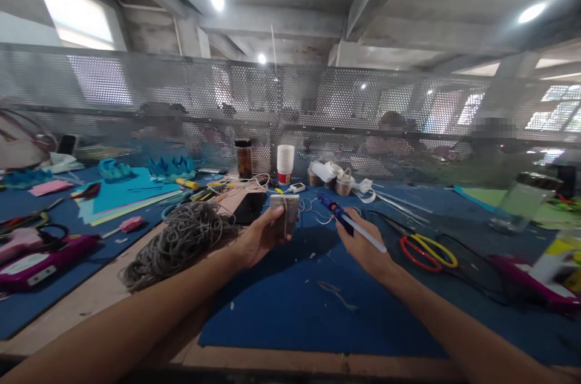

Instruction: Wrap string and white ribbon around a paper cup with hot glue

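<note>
My left hand [263, 233] is closed on a small grey block [278, 214] with a pale top edge and a cord running down its face. What the block is made of, I cannot make out. In my right hand [363, 245] is a blue glue gun [336, 208], its nozzle pointing up and left toward the block but apart from it. A translucent glue stick [368, 234] juts from the back of the gun. Beside my left forearm lies a tangled heap of grey cord [181, 239].
Scissors with red and yellow handles [426, 253] lie right of my right hand. Paper cups [285, 160], a dark jar [243, 158] and a glass jar [521, 202] stand farther back. Blue paper [131, 187] lies left. A perforated metal screen [318, 112] closes off the far side.
</note>
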`<state>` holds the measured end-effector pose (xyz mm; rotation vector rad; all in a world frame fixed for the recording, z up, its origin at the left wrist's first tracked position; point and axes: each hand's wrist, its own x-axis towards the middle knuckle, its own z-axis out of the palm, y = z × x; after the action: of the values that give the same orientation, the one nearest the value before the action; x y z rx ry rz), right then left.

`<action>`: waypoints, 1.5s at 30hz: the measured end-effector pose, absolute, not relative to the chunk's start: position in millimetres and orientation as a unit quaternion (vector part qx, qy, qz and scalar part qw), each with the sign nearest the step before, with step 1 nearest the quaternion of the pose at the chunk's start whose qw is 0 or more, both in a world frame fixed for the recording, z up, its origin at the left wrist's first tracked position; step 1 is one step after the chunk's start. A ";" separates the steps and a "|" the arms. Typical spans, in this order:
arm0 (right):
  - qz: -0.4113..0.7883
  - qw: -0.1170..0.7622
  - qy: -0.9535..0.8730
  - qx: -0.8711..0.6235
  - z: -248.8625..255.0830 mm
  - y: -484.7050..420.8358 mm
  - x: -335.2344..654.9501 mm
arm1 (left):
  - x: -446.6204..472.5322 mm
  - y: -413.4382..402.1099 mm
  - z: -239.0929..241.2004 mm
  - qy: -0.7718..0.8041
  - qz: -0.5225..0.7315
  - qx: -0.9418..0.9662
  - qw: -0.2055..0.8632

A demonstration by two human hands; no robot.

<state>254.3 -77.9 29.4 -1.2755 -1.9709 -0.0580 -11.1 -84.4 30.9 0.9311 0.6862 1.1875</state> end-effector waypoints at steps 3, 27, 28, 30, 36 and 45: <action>0.036 0.462 -0.752 -0.470 31.2 -79.2 250.5 | -11.3 -83.8 28.8 0.310 0.516 0.431 0.673; 0.040 0.368 -0.854 -0.365 35.6 -101.9 249.2 | -1.8 -80.1 20.3 0.359 0.513 0.479 0.615; 0.038 0.368 -0.854 -0.366 35.8 -102.2 249.2 | -2.2 -79.8 20.3 0.360 0.513 0.479 0.615; 0.038 0.366 -0.857 -0.362 36.1 -102.8 249.3 | -3.3 -79.1 20.2 0.362 0.511 0.481 0.614; 0.034 0.362 -0.856 -0.368 35.7 -101.7 249.9 | -3.2 -78.8 20.6 0.364 0.511 0.483 0.612; -0.006 0.331 -0.868 -0.369 29.4 -97.1 250.7 | -0.9 -82.2 22.7 0.365 0.512 0.489 0.605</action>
<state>250.7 -97.1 29.4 -0.9654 -2.2706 -0.0161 -0.9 -82.2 22.7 1.1314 0.8437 1.1853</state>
